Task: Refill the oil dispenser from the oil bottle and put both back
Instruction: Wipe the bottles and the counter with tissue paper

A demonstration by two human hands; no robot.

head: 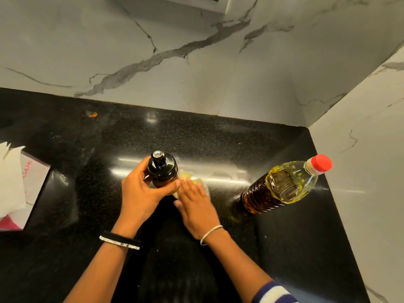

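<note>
The oil dispenser (162, 169) is gripped by the left hand (140, 193); the right hand (196, 206) is laid flat, with straight fingers, on a yellowish cloth (188, 177) beside it.

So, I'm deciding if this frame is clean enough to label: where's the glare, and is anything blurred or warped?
Head view: bright glare streaks cross the black countertop behind the oil dispenser; head view: the right hand looks slightly blurred, the left hand gripping the dispenser sharper; head view: wide-angle distortion leans the oil bottle outward and splays the marble wall.
</note>
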